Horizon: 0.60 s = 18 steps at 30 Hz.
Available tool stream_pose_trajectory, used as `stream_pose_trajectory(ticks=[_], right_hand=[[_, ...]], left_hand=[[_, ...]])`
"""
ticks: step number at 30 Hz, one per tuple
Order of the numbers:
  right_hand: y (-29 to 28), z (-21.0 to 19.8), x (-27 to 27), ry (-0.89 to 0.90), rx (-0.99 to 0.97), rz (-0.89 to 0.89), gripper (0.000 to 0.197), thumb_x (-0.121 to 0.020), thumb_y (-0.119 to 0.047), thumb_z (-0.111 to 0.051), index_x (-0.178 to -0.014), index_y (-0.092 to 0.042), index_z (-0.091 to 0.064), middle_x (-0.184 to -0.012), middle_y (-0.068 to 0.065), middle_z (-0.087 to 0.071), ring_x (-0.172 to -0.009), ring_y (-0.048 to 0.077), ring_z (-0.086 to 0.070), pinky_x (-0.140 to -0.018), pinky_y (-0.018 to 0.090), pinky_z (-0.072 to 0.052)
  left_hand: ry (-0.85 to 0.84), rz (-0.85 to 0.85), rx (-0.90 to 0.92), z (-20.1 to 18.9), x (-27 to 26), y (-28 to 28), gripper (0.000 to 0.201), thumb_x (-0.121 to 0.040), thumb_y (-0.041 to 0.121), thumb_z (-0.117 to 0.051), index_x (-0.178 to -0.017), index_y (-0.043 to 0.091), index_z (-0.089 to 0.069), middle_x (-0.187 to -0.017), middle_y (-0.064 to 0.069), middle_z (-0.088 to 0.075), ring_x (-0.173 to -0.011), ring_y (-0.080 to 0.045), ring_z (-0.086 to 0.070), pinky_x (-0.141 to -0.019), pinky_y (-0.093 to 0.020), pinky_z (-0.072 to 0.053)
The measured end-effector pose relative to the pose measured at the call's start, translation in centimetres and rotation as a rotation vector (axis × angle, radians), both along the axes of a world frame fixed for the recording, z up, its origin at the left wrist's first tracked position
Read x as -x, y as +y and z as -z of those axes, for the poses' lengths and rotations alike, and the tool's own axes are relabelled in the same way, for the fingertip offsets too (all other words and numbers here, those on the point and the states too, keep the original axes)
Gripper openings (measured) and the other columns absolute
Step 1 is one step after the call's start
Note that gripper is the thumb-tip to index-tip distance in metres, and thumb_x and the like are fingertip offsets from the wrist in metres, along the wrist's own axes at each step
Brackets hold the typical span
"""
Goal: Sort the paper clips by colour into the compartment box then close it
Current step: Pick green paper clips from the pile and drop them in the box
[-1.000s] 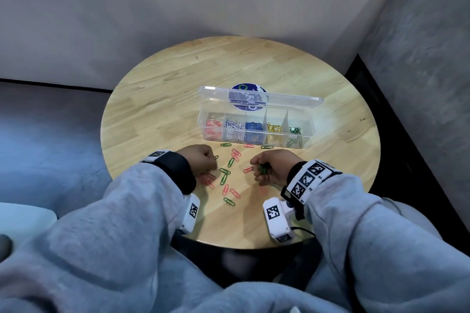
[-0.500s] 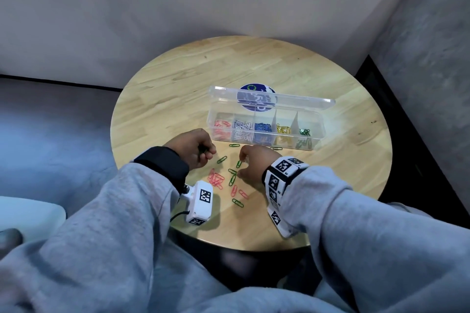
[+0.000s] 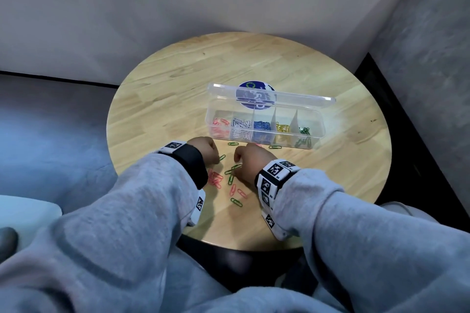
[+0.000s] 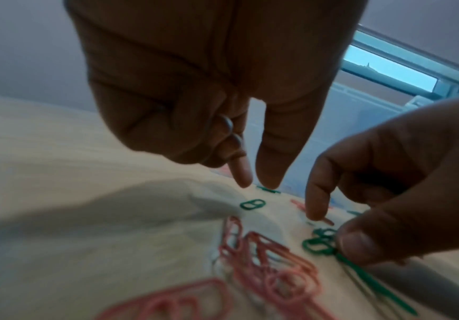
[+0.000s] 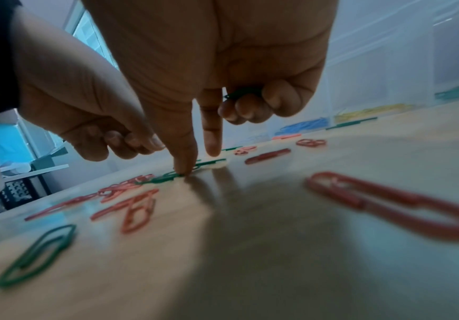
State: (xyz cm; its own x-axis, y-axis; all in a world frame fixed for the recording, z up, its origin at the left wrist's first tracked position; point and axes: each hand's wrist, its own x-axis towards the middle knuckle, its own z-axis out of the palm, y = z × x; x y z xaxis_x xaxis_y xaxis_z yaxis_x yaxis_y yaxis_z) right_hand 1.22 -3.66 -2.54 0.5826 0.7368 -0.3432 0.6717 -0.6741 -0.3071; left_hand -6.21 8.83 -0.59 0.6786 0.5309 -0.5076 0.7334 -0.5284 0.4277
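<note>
The clear compartment box stands open on the round wooden table, with red, white, blue, yellow and green clips in separate compartments. Loose green paper clips and red paper clips lie in front of it. My left hand has three fingers curled, and its thumb and forefinger tips come down on a green clip. My right hand holds green clips in its curled fingers while its thumb presses another green clip on the table.
The box's lid stands upright behind the compartments. More green clips lie by the box's front wall and near the table's front edge. A wall and grey upholstery surround the table.
Both hands have moved forward and closer together over the loose clips. The right hand has gone from the red and green clips at the right to the green clips in the middle.
</note>
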Motion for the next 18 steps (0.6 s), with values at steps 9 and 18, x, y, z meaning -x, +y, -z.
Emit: stream_pose_trajectory(ticks=[9,18], right_hand=[[0.6,0.5,0.0,0.040,0.148,0.026,0.020,-0.084,-0.018,-0.047,-0.089,-0.011,-0.065,-0.089,0.006,-0.066,-0.077,0.024,-0.060,-0.073,0.032,-0.052],[-1.5,-0.5,-0.2,0.226,-0.015,0.152,0.010,-0.086,-0.013,-0.053,-0.077,-0.014,-0.056,-0.089,0.011,-0.065,-0.078,0.023,-0.057,-0.071,0.033,-0.051]], left_hand=[[0.120,0.060,-0.083,1.2,-1.2,-0.7,0.025,-0.080,0.016,-0.062,-0.104,0.013,-0.066,-0.108,-0.005,-0.068,-0.101,-0.026,-0.063,-0.082,-0.030,-0.049],[0.120,0.044,-0.024,1.5,-0.6,-0.7,0.009,-0.078,0.019,-0.065,-0.082,0.012,-0.070,-0.078,-0.004,-0.065,-0.070,-0.021,-0.056,-0.063,-0.025,-0.042]])
